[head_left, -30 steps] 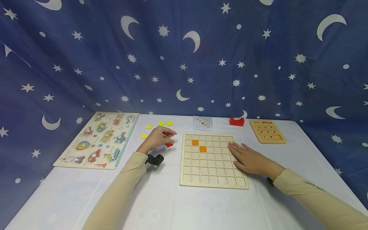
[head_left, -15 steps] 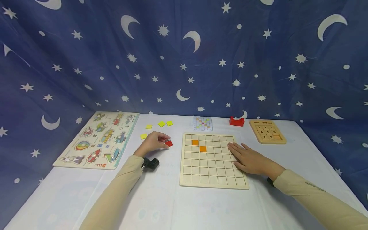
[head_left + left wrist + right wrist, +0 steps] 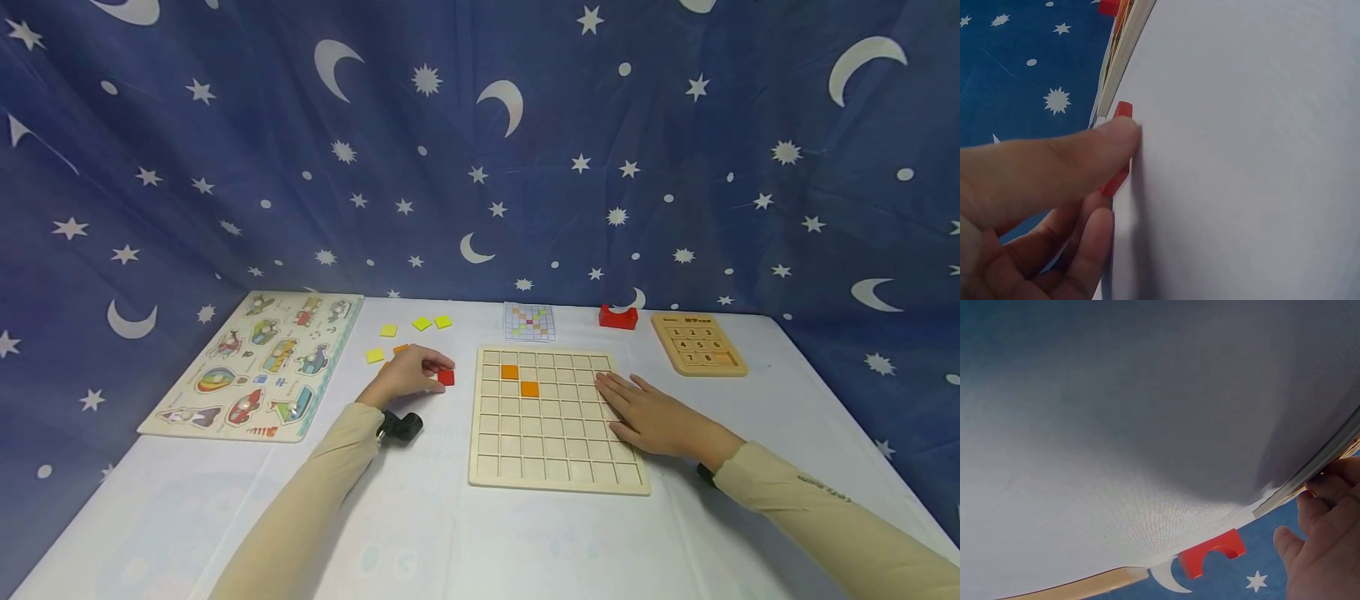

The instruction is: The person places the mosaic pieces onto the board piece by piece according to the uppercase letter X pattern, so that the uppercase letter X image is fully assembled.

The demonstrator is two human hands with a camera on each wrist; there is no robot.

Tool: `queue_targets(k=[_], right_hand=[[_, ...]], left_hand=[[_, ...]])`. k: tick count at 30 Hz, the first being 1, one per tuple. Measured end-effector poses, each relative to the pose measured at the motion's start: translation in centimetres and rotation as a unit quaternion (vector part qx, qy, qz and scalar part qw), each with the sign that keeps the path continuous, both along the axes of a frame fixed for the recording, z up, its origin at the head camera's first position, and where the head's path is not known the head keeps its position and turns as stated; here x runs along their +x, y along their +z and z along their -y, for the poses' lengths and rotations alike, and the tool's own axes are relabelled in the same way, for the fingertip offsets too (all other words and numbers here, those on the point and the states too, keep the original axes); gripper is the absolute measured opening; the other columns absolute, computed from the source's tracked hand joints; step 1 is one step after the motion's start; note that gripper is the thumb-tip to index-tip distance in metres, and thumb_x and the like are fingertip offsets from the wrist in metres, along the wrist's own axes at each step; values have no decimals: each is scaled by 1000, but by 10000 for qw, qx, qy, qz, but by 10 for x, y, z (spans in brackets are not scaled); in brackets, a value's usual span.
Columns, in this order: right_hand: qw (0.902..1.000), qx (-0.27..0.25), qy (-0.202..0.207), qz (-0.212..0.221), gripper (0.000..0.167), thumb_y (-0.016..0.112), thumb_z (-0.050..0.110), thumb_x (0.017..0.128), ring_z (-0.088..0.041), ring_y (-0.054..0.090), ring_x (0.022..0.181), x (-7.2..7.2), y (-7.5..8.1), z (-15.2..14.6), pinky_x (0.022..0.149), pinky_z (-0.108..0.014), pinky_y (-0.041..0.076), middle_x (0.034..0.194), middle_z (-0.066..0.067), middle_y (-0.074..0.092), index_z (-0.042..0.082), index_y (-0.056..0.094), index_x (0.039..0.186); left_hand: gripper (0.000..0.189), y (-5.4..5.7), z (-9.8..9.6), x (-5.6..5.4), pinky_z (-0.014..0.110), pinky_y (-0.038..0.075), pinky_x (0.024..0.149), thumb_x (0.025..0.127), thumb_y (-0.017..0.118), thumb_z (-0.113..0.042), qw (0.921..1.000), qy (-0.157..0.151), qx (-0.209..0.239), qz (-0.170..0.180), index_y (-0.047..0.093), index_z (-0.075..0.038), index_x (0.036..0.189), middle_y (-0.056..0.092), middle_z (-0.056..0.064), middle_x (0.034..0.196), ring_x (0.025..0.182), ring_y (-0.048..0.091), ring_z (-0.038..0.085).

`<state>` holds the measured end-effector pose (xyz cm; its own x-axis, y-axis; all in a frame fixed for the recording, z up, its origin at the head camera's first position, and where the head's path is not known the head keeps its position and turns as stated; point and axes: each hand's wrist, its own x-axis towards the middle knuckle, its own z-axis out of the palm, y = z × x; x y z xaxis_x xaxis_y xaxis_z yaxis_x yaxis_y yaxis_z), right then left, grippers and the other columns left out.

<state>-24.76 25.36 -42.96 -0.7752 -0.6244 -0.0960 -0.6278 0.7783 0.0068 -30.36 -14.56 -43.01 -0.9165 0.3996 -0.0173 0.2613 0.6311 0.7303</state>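
Observation:
My left hand [image 3: 408, 372] is just left of the wooden grid board [image 3: 532, 425] and pinches a small red square tile [image 3: 446, 377]. In the left wrist view the thumb [image 3: 1079, 156] covers the middle of the red tile [image 3: 1124, 109], which is close to the white tabletop. My right hand [image 3: 648, 415] lies with fingers extended on the board's right edge; the right wrist view shows its fingers [image 3: 1329, 515] at that edge. Two orange tiles, one upper [image 3: 509, 372] and one lower [image 3: 529, 389], sit diagonally in grid cells.
Several yellow tiles [image 3: 387, 331] lie behind my left hand, with orange tiles [image 3: 401, 350] partly hidden by it. A coloured grid card [image 3: 529, 322], a red arch block [image 3: 618, 317] and a number puzzle [image 3: 699, 344] stand behind. A picture puzzle board [image 3: 255, 367] lies at left.
My left hand draws back slightly to the left, then comes a little right again, with the red tile turned squarer to the board. Orange tiles show behind it. My right hand stays put.

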Motion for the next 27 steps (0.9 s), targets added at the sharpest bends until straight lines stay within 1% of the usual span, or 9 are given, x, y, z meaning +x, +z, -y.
queue_targets(k=[4, 8, 11, 16, 20, 24, 27], right_hand=[[10000, 28, -9, 8, 64, 43, 36, 98, -30, 24, 143, 0, 0, 0, 115, -52, 22, 155, -14, 25, 2, 25, 148], [9999, 38, -60, 97, 64, 43, 37, 98, -29, 23, 144, 1, 1, 0, 115, -51, 21, 156, -13, 23, 3, 23, 148], [10000, 25, -42, 60, 64, 44, 37, 97, -30, 24, 143, 1, 3, 1, 115, -51, 22, 155, -14, 25, 2, 24, 148], [10000, 6, -31, 17, 64, 43, 36, 97, -31, 24, 143, 2, 3, 1, 115, -52, 22, 155, -14, 25, 1, 25, 147], [10000, 25, -24, 31, 63, 43, 35, 98, -31, 23, 143, 2, 3, 1, 115, -52, 21, 155, -15, 25, 0, 25, 147], [10000, 47, -18, 36, 63, 43, 35, 98, -31, 24, 143, 2, 3, 1, 115, -52, 21, 155, -15, 25, 0, 25, 147], [10000, 51, -16, 37, 63, 43, 35, 98, -31, 24, 143, 1, 3, 1, 115, -52, 21, 155, -15, 25, 1, 26, 147]], left_hand=[[37, 0, -2, 0, 29, 52, 83, 75, 74, 2, 9999, -100, 52, 15, 67, 1, 112, 67, 16, 110, 93, 61, 20], [38, 0, -1, 0, 29, 52, 84, 75, 74, 2, 9999, 35, 24, 153, 67, -1, 112, 67, 14, 110, 93, 61, 19], [36, -2, 0, -1, 28, 51, 83, 75, 74, 0, 9997, 128, 0, 213, 68, -2, 111, 67, 13, 109, 91, 60, 17], [30, -2, 2, 1, 24, 46, 74, 75, 75, -3, 9996, 214, -47, 180, 71, -4, 105, 68, 10, 99, 81, 54, 14], [27, -1, 2, 2, 22, 43, 70, 75, 76, -4, 9996, 256, -84, 130, 72, -4, 102, 66, 8, 90, 76, 50, 12], [25, -1, 3, 3, 22, 44, 69, 75, 76, -5, 9995, 283, -121, 48, 72, -5, 100, 66, 7, 88, 75, 51, 12], [26, -1, 3, 4, 23, 44, 70, 75, 76, -5, 9993, 338, -168, 63, 73, -5, 100, 67, 7, 89, 76, 52, 12]])
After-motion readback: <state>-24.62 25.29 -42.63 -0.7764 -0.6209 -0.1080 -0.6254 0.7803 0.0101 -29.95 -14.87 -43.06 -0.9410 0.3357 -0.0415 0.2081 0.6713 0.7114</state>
